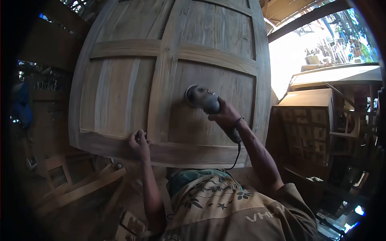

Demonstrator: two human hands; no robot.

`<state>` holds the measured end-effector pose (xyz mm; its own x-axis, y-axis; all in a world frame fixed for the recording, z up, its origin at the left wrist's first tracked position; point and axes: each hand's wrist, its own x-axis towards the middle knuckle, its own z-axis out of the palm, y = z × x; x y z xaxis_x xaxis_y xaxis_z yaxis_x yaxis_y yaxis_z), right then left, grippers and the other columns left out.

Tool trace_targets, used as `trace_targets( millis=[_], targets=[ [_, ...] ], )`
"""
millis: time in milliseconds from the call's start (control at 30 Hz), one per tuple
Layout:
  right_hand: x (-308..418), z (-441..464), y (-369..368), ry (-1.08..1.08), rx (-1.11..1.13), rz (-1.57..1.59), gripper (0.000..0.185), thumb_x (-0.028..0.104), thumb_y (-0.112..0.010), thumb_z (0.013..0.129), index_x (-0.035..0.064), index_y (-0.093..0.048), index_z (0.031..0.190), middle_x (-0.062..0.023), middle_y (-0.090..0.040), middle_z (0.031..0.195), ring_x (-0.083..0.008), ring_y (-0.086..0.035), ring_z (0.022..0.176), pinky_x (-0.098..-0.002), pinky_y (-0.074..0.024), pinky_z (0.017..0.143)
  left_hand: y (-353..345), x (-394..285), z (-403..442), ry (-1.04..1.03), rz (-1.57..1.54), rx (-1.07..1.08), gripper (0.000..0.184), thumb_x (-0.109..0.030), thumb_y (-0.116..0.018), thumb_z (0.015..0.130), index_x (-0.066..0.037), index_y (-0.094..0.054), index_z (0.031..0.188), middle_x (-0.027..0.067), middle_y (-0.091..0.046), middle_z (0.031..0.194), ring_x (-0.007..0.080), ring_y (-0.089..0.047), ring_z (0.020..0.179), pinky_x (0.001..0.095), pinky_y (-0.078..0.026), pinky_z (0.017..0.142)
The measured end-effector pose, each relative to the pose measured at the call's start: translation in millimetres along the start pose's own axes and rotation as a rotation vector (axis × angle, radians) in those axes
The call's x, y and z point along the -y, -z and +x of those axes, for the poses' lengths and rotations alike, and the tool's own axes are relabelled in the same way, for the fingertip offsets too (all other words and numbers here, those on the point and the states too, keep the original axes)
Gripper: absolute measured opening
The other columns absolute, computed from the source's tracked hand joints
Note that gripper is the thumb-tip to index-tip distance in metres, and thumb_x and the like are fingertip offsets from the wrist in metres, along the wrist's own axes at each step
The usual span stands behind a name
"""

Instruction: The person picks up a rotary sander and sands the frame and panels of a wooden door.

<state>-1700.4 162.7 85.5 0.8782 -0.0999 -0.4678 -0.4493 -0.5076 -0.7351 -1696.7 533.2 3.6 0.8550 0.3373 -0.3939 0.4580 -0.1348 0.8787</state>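
Note:
A large panelled wooden door lies in front of me, its frame and recessed panels bare, unpainted wood. My right hand grips the body of an angle grinder. The grinder's round disc is at the lower right panel; I cannot tell whether it touches the wood. From the tool's rear, a black cord hangs toward my shirt. My left hand is at the door's bottom rail, its fingers curled in and no object showing in them.
Wooden strips and frame pieces lie at the lower left. A panelled wooden cabinet stands to the right, with a long pale board beyond it. Bright daylight enters at the upper right. Dark, cluttered shelving lines the left side.

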Motion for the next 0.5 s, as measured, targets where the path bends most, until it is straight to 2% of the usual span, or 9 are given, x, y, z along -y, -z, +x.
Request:
trace_targets(
  millis=[33, 133, 200, 300, 400, 500],
  targets=[
    [1.9, 17.9, 5.6, 0.03, -0.059, -0.083, 0.065, 0.019, -0.08, 0.068, -0.0018, -0.058, 0.126, -0.0126, -0.072, 0.101, -0.0227, -0.07, 0.092, -0.0368, -0.057, 0.084, 0.6, 0.0, -0.4, -0.006, 0.004, 0.008, 0.022, -0.021, -0.063, 0.1, 0.0, -0.066, 0.104, 0.0062, -0.069, 0.085, 0.0125, -0.064, 0.052, 0.023, -0.045, 0.042],
    [3.1, 53.7, 23.1, 0.047, -0.072, -0.036, 0.062, 0.019, -0.079, 0.069, -0.0022, -0.059, 0.123, -0.0114, -0.071, 0.097, -0.0197, -0.069, 0.086, -0.0354, -0.0574, 0.079, -0.5, 3.8, 0.4, -0.055, 0.001, -0.006, 0.023, -0.021, -0.063, 0.1, 0.0, -0.066, 0.105, 0.0063, -0.069, 0.086, 0.0127, -0.065, 0.053, 0.0229, -0.045, 0.042],
    [1.5, 59.7, 26.1, -0.052, -0.118, 0.066, 0.063, 0.026, -0.081, 0.065, -0.0024, -0.063, 0.118, -0.0178, -0.073, 0.103, -0.0293, -0.071, 0.096, -0.039, -0.0553, 0.087, 0.3, 4.1, 0.5, -0.043, 0.006, 0.001, 0.023, -0.022, -0.064, 0.1, 0.0, -0.066, 0.105, 0.0064, -0.07, 0.086, 0.0128, -0.065, 0.054, 0.0229, -0.045, 0.042],
    [-7.7, 32.8, 20.6, 0.011, -0.041, 0.109, 0.063, 0.027, -0.081, 0.065, -0.0015, -0.063, 0.118, -0.0179, -0.073, 0.103, -0.0303, -0.071, 0.096, -0.0399, -0.0553, 0.088, 1.1, 0.3, -1.2, -0.037, 0.016, 0.007, 0.024, -0.022, -0.064, 0.1, 0.0, -0.066, 0.106, 0.0067, -0.07, 0.087, 0.0132, -0.066, 0.054, 0.0229, -0.045, 0.042],
    [-18.7, -15.6, -2.9, -0.047, 0.022, 0.044, 0.064, 0.026, -0.081, 0.065, -0.0014, -0.062, 0.12, -0.0187, -0.073, 0.104, -0.0315, -0.071, 0.097, -0.0406, -0.0552, 0.088, -0.4, 5.4, 0.5, -0.04, 0.005, 0.0, 0.025, -0.023, -0.064, 0.1, 0.001, -0.066, 0.107, 0.0072, -0.071, 0.087, 0.0136, -0.066, 0.055, 0.023, -0.045, 0.042],
    [-0.2, -72.2, -19.7, -0.056, 0.087, -0.045, 0.069, 0.023, -0.081, 0.066, -0.0015, -0.058, 0.126, -0.0231, -0.071, 0.105, -0.0371, -0.07, 0.1, -0.0436, -0.0541, 0.088, -0.9, -2.3, -3.4, -0.037, 0.012, -0.012, 0.024, -0.022, -0.064, 0.1, 0.001, -0.067, 0.106, 0.0069, -0.071, 0.087, 0.0131, -0.066, 0.055, 0.0229, -0.044, 0.043]
  ],
)
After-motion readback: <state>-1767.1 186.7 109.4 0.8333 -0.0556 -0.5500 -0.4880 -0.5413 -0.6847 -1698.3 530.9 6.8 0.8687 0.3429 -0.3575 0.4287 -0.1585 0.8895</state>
